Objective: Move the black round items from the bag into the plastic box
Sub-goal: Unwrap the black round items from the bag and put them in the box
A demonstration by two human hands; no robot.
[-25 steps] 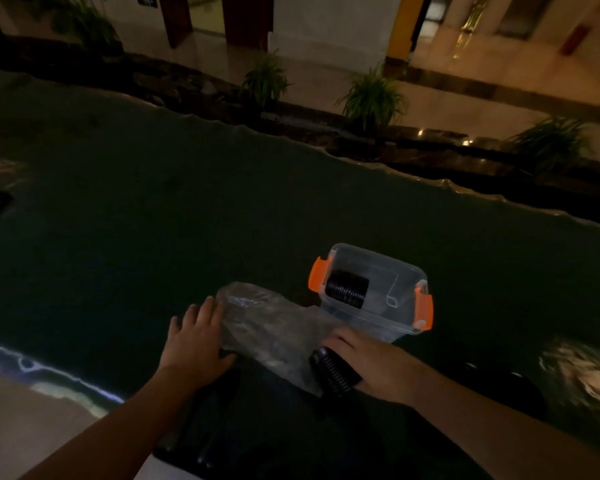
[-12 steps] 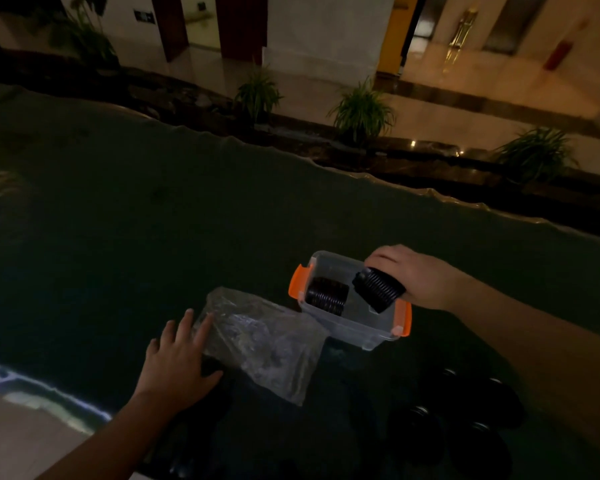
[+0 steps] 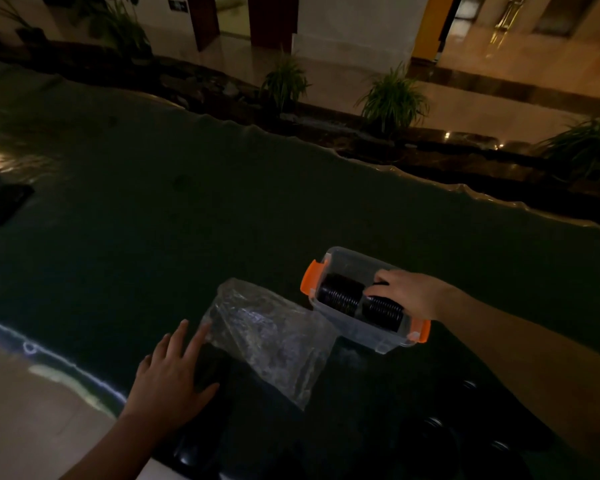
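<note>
A clear plastic box (image 3: pixel 392 342) with orange latches sits on the dark table, right of centre. Inside it lie two stacks of black round items: one on the left (image 3: pixel 338 295), one on the right (image 3: pixel 383 312). My right hand (image 3: pixel 407 292) reaches into the box and its fingers rest on the right stack. A crumpled clear plastic bag (image 3: pixel 271 336) lies flat just left of the box. My left hand (image 3: pixel 174 374) lies spread on the table at the bag's near left corner, fingertips touching its edge.
Several dark round objects (image 3: pixel 433 431) are dimly visible at the near right, by the table's edge. A flat dark object (image 3: pixel 2 202) lies far left. Beyond the table's wavy far edge stand potted plants (image 3: pixel 394 98) on a tiled floor.
My right hand carried a stack of black round items from the bag's mouth into the box and lowered it beside the first stack. My left hand stayed on the bag's corner.
</note>
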